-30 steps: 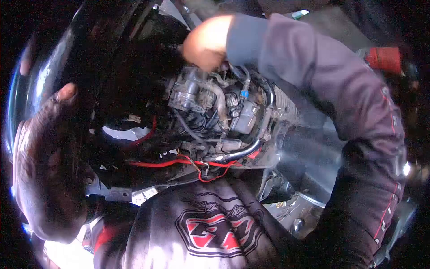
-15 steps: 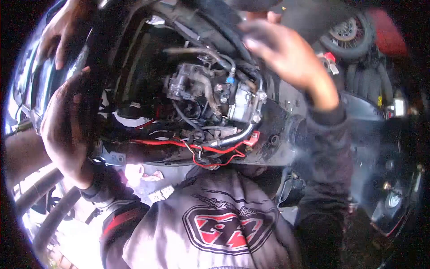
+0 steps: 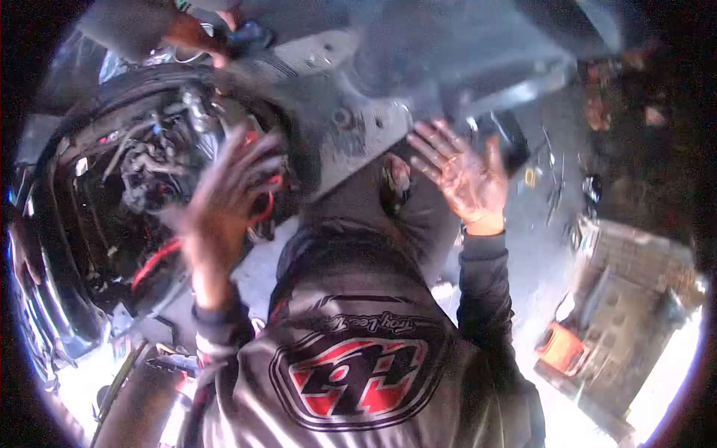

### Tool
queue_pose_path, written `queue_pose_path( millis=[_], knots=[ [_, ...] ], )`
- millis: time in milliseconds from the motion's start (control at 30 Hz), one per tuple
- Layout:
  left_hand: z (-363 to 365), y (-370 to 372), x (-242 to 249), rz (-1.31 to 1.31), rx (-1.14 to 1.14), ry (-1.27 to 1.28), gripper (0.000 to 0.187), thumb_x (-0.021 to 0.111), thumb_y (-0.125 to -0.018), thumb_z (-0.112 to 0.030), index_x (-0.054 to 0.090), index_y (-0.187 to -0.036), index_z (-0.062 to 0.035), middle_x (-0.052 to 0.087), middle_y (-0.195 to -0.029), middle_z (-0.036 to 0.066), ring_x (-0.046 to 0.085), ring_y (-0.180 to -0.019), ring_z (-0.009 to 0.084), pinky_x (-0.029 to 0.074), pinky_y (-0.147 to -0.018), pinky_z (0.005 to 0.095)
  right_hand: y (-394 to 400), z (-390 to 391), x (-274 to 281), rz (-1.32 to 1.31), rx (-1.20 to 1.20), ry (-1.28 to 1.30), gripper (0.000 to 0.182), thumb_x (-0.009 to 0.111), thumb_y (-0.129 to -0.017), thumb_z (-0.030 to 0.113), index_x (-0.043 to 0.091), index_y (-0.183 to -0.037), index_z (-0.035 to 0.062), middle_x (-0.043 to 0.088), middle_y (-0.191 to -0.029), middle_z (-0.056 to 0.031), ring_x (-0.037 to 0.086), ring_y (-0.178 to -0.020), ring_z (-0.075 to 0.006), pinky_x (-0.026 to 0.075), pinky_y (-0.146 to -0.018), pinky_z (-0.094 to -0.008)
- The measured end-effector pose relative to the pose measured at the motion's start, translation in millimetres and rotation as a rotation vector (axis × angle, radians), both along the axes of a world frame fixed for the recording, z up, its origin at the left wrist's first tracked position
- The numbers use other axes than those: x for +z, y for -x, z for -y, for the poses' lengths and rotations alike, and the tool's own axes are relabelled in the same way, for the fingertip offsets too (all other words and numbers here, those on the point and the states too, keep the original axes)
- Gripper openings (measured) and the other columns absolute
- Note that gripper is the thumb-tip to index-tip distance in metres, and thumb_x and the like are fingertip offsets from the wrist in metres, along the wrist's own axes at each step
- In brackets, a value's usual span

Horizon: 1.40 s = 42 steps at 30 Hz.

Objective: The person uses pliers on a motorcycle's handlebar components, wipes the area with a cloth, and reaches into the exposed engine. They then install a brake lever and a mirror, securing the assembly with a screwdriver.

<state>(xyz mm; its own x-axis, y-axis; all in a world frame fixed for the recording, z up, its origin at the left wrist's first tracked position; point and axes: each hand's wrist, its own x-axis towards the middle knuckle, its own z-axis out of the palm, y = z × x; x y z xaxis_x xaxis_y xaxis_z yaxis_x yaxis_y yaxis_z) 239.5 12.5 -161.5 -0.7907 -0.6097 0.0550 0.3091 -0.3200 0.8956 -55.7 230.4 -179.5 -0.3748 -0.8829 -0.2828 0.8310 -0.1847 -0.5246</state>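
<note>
Two empty spread hands, left hand [image 3: 224,190] beside engine [image 3: 149,160], right hand [image 3: 463,172] apart

The left hand [image 3: 224,187] is smeared by motion blur, its fingers indistinct, and it covers part of the engine [image 3: 149,160] and red wires [image 3: 153,261]. The grey panel [image 3: 351,112] overhead is blurred too. Another person's hand [image 3: 198,33] is cut off by the top edge. Small items on the floor [image 3: 553,187] are too small to tell.

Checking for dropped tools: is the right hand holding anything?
No: the right hand is raised with its palm open and fingers spread, empty, beside the grey body panel.
</note>
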Motion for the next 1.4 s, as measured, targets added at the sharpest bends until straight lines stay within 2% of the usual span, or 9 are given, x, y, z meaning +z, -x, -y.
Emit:
queue_pose_path(
  millis=[167,367,467,567,700,933,1100,1233,1400],
  knots=[
    [-34,97,-85,0.459,-0.200,0.756,0.040,0.055,-0.105,-0.029,0.062,-0.134,-0.0018,0.069,-0.125,0.013,0.064,-0.114,0.0243,0.046,-0.100,0.0342,25,-127,-5,-0.340,-0.346,-0.341,0.069,0.047,-0.102,0.058,0.053,-0.135,-0.0027,0.059,-0.134,-0.0274,0.060,-0.119,-0.0429,0.043,-0.108,-0.0550],
    [-76,157,-122,0.404,-0.237,0.476,0.041,0.048,-0.108,-0.034,0.067,-0.127,-0.0028,0.071,-0.120,0.007,0.063,-0.109,0.0182,0.043,-0.102,0.0303,77,-221,-40,-0.599,-0.538,-0.700,0.037,0.057,-0.105,0.032,0.064,-0.124,0.0013,0.070,-0.108,-0.0124,0.067,-0.099,-0.0268,0.053,-0.095,-0.0420],
    [-88,167,-139,0.304,-0.205,0.321,0.051,0.045,-0.109,-0.041,0.063,-0.132,0.0009,0.071,-0.115,0.013,0.064,-0.108,0.0196,0.046,-0.100,0.0329,101,-204,-76,-0.955,-0.201,-0.943,0.037,0.063,-0.102,0.030,0.066,-0.128,0.0032,0.072,-0.104,-0.0099,0.067,-0.099,-0.0168,0.053,-0.089,-0.0307],
    [-97,170,-148,0.258,-0.216,0.133,0.067,0.033,-0.109,-0.050,0.054,-0.137,0.0074,0.069,-0.119,0.019,0.064,-0.113,0.0240,0.048,-0.102,0.0359,130,-181,-186,-0.974,0.228,-0.906,0.044,0.063,-0.102,0.035,0.065,-0.128,0.0005,0.072,-0.103,-0.0095,0.068,-0.094,-0.0168,0.055,-0.087,-0.0307],
    [-96,162,-137,0.294,-0.222,-0.053,0.077,0.026,-0.107,-0.058,0.051,-0.139,0.0075,0.068,-0.121,0.020,0.067,-0.108,0.0273,0.050,-0.097,0.0372,119,-133,-337,-2.009,0.643,-0.766,0.030,0.061,-0.097,0.025,0.067,-0.120,0.0052,0.070,-0.109,-0.0186,0.065,-0.101,-0.0430,0.052,-0.089,-0.0469],
    [-101,126,-92,0.516,-0.179,0.191,0.073,0.032,-0.108,-0.055,0.053,-0.136,0.0086,0.068,-0.120,0.020,0.067,-0.106,0.0261,0.049,-0.097,0.0371,67,-93,-464,-2.307,0.157,-0.763,0.028,0.059,-0.090,0.019,0.068,-0.115,0.0079,0.067,-0.107,-0.0172,0.062,-0.104,-0.0427,0.051,-0.090,-0.0499],
    [-101,129,-62,0.439,-0.211,0.265,0.072,0.034,-0.107,-0.056,0.052,-0.139,0.0066,0.068,-0.121,0.018,0.068,-0.103,0.0246,0.049,-0.095,0.0352,84,-112,-339,-1.482,0.137,-1.156,0.027,0.062,-0.095,0.021,0.067,-0.116,0.0051,0.070,-0.118,-0.0142,0.068,-0.105,-0.0360,0.053,-0.090,-0.0460],
    [-137,171,-44,0.505,-0.317,0.400,0.064,0.033,-0.108,-0.050,0.052,-0.139,0.0029,0.066,-0.126,0.016,0.065,-0.107,0.0237,0.049,-0.095,0.0377,90,-117,-204,-0.831,-0.134,-0.083,0.034,0.060,-0.103,0.030,0.066,-0.121,0.0015,0.073,-0.110,-0.0145,0.067,-0.105,-0.0207,0.051,-0.092,-0.0350],
    [-203,244,-42,0.122,-0.570,-0.306,0.052,0.051,-0.104,-0.054,0.061,-0.118,-0.0051,0.067,-0.098,0.007,0.064,-0.088,0.0170,0.054,-0.078,0.0342,53,-105,-82,-1.383,-0.499,-0.254,0.036,0.062,-0.101,0.018,0.062,-0.130,-0.0023,0.072,-0.111,-0.0113,0.069,-0.099,-0.0198,0.056,-0.084,-0.0313]
  ],
)
